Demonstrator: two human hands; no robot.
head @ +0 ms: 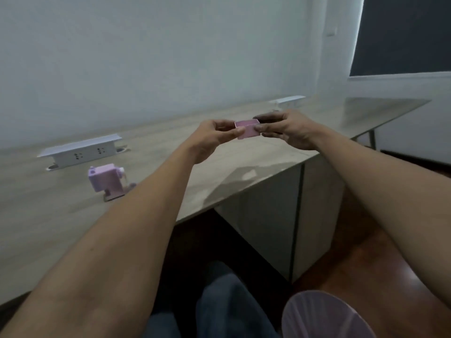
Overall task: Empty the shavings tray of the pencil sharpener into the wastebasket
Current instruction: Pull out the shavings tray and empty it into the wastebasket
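Note:
A small pink shavings tray (247, 130) is held upright above the desk, open side up. My left hand (214, 137) pinches its left end and my right hand (285, 129) pinches its right end. The pink pencil sharpener (107, 180) stands on the desk far to the left, its tray slot facing away from view. A pink wastebasket (322, 315) lined with a clear bag sits on the floor at the bottom right, well below the tray. Whether the tray holds shavings is not visible.
The wooden desk (170, 172) runs along a white wall. A white pop-up socket box (83, 152) stands behind the sharpener, another (289, 100) farther right. A grey cabinet (280, 215) sits under the desk. My knees (227, 301) are below, beside the wastebasket.

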